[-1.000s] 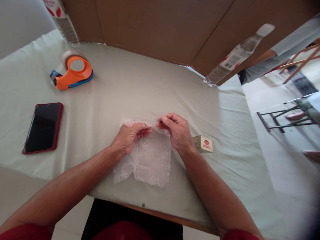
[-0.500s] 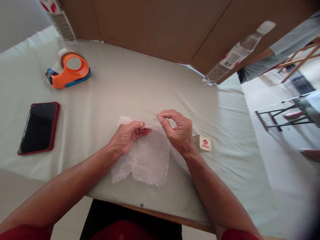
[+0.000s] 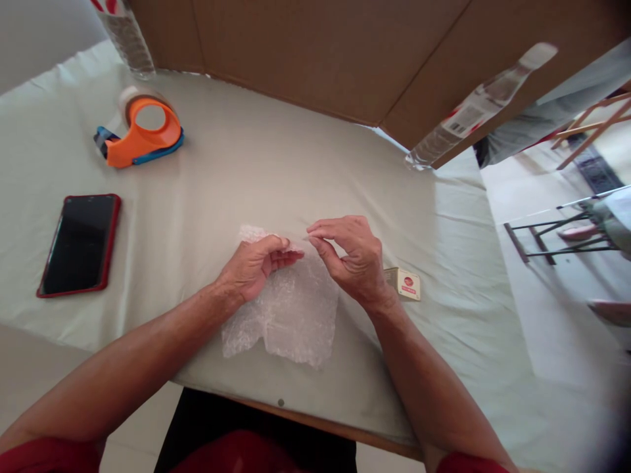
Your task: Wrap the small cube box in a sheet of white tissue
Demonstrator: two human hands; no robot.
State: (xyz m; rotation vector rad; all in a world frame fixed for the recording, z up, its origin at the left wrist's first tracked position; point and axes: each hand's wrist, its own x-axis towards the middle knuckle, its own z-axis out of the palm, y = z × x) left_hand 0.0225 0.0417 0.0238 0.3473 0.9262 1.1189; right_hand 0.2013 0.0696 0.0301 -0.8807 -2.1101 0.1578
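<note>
From my remote post I make out the left hand (image 3: 254, 266) pinching the upper border of the bubble wrap (image 3: 300, 315), thumb over fingers, the sheet lying just in from the front edge of the cloth-covered table (image 3: 276, 164). Right hand (image 3: 359, 259) near that same border, thumb and forefinger close together, narrow gap; I cannot tell whether they hold anything. Small box (image 3: 408, 284) just beside the right wrist, toward the table's right edge; phone (image 3: 79, 243) and orange tape dispenser (image 3: 170, 131) toward its left, cardboard panel (image 3: 296, 59) along the back edge.
</note>
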